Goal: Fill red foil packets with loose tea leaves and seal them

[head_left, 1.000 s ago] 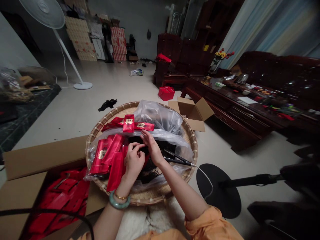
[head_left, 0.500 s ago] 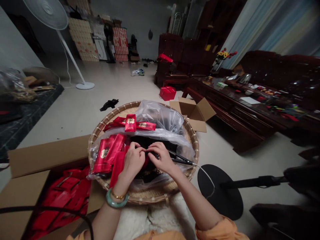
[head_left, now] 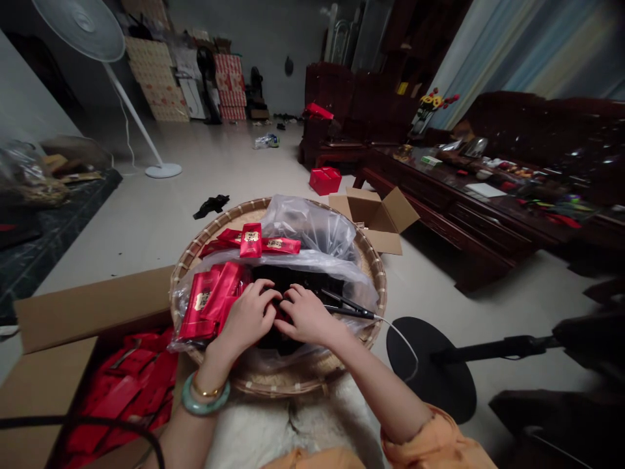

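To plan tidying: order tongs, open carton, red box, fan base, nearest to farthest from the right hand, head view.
1. Black corded tongs, beside the right hand.
2. Open carton, past the basket.
3. Red box, farther back.
4. Fan base, far left.

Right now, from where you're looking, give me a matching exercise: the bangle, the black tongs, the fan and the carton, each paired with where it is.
Things:
1. bangle
2. black tongs
3. fan
4. carton

Places:
A. Beside the bamboo tray, lower left of the view
B. Far off, beyond the tray
C. Around the left wrist
D. In the tray, beside the right hand, white cord trailing

Right pairs: 1-C, 2-D, 3-B, 4-A.
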